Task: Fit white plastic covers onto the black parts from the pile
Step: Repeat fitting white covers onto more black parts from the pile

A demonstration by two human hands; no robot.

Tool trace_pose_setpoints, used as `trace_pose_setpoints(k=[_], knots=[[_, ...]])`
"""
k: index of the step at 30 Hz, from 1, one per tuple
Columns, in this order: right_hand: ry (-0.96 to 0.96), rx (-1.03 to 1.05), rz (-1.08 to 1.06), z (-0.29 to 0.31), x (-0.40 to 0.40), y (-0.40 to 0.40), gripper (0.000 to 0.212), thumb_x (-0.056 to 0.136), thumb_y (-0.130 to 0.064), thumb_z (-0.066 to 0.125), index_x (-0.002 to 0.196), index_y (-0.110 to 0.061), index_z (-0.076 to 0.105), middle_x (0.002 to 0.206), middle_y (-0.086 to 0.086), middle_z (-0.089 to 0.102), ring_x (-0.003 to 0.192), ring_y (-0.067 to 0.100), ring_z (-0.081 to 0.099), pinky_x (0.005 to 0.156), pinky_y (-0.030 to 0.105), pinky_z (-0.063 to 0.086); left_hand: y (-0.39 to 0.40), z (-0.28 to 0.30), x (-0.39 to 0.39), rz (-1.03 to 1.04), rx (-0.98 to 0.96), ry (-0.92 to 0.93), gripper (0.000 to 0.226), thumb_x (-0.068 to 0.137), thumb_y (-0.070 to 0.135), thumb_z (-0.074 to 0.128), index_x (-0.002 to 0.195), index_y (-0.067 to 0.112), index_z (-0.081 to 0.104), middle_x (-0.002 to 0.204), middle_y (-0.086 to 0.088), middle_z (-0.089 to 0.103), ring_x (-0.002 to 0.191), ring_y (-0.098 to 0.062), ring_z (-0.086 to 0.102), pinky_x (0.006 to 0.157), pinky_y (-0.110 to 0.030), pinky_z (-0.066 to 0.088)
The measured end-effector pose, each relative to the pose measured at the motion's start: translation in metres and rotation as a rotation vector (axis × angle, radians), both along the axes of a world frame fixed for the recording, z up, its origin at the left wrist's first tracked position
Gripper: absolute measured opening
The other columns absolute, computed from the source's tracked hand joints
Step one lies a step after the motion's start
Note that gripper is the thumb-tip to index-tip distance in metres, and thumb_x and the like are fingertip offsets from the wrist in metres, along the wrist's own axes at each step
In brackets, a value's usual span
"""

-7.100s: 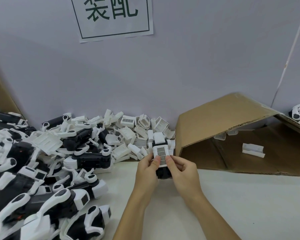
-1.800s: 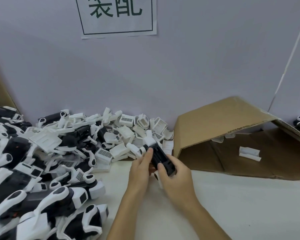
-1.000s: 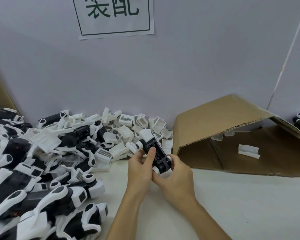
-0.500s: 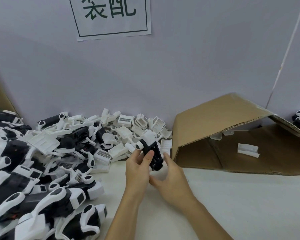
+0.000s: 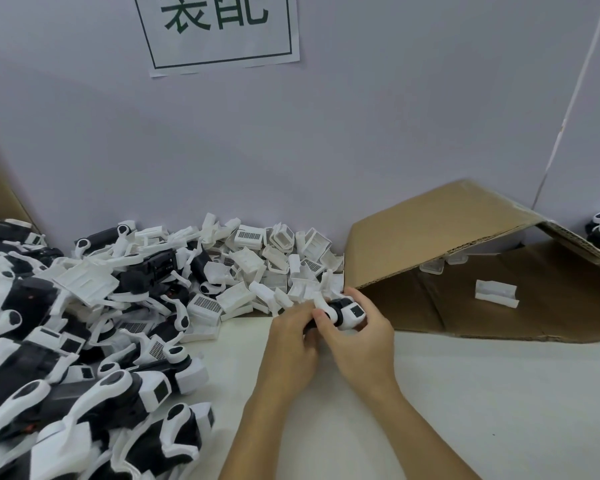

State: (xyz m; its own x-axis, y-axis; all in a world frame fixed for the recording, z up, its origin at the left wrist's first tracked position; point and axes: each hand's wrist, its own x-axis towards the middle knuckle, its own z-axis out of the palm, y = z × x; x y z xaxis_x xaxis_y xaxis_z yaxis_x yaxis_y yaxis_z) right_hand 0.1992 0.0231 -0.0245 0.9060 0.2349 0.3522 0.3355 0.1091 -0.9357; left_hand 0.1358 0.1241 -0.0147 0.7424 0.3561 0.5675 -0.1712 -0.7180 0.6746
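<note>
Both hands on one black part at the near edge of the pile.

We see the left hand (image 5: 291, 336) and the right hand (image 5: 357, 341) curled around a black part (image 5: 342, 311) that already carries a white cover (image 5: 352, 315) on its right end, held just above the white table (image 5: 482, 393). We cannot tell how the fingers under it lie. The pile of loose white covers (image 5: 274, 268) sits just behind the hands against the wall, and the heap of black-and-white parts (image 5: 66, 341) spreads to the left. A flattened cardboard box (image 5: 465, 237) lies to the right, with one white piece (image 5: 496, 293) on it.
</note>
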Motion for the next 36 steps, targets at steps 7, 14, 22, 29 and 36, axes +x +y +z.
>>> trace_pose_setpoints(k=[7, 14, 22, 29, 36], knots=[[0.005, 0.036, -0.06, -0.002, 0.006, 0.001, 0.046, 0.07, -0.027, 0.091, 0.111, -0.018, 0.072, 0.087, -0.018, 0.073, 0.081, -0.002, 0.07, 0.066, 0.009, 0.052, -0.007, 0.008, -0.001, -0.012, 0.095, -0.04, 0.027, 0.075, -0.005, 0.047, 0.086, 0.011, 0.066, 0.076, 0.013, 0.059, 0.069, -0.001, 0.048, 0.064, -0.017, 0.038], [0.05, 0.043, -0.03, 0.002, 0.006, 0.0, 0.052, 0.07, -0.029, 0.09, 0.116, -0.014, 0.071, 0.093, -0.011, 0.073, 0.084, 0.001, 0.07, 0.071, 0.016, 0.056, -0.004, 0.006, -0.001, -0.013, 0.134, -0.057, 0.027, 0.073, -0.001, 0.046, 0.084, 0.016, 0.063, 0.073, 0.024, 0.052, 0.07, -0.001, 0.048, 0.066, -0.029, 0.042], [0.072, 0.068, 0.17, 0.004, -0.008, -0.001, 0.049, 0.089, -0.04, 0.064, 0.133, -0.039, 0.043, 0.131, -0.017, 0.056, 0.12, -0.005, 0.054, 0.089, 0.014, 0.045, -0.006, 0.016, 0.001, 0.245, -0.528, -0.237, 0.02, 0.104, 0.008, 0.046, 0.109, 0.023, 0.058, 0.095, 0.008, 0.067, 0.082, 0.004, 0.061, 0.07, -0.012, 0.047], [0.044, -0.028, 0.1, 0.002, -0.005, 0.002, 0.027, 0.099, -0.007, 0.053, 0.105, -0.032, 0.059, 0.099, -0.006, 0.067, 0.097, 0.012, 0.063, 0.075, 0.02, 0.047, 0.007, 0.029, -0.006, -0.002, -1.447, -0.384, 0.019, 0.095, 0.033, 0.06, 0.085, 0.018, 0.064, 0.065, 0.004, 0.064, 0.054, -0.009, 0.063, 0.046, -0.022, 0.049], [0.084, -0.125, 0.18, 0.005, -0.007, 0.001, 0.033, 0.096, -0.001, 0.049, 0.095, -0.03, 0.066, 0.08, -0.003, 0.069, 0.074, 0.018, 0.069, 0.058, 0.019, 0.049, 0.004, 0.029, -0.007, -0.115, -1.459, -0.238, 0.034, 0.083, 0.027, 0.067, 0.111, 0.008, 0.066, 0.087, -0.006, 0.071, 0.069, -0.016, 0.07, 0.056, -0.026, 0.055]])
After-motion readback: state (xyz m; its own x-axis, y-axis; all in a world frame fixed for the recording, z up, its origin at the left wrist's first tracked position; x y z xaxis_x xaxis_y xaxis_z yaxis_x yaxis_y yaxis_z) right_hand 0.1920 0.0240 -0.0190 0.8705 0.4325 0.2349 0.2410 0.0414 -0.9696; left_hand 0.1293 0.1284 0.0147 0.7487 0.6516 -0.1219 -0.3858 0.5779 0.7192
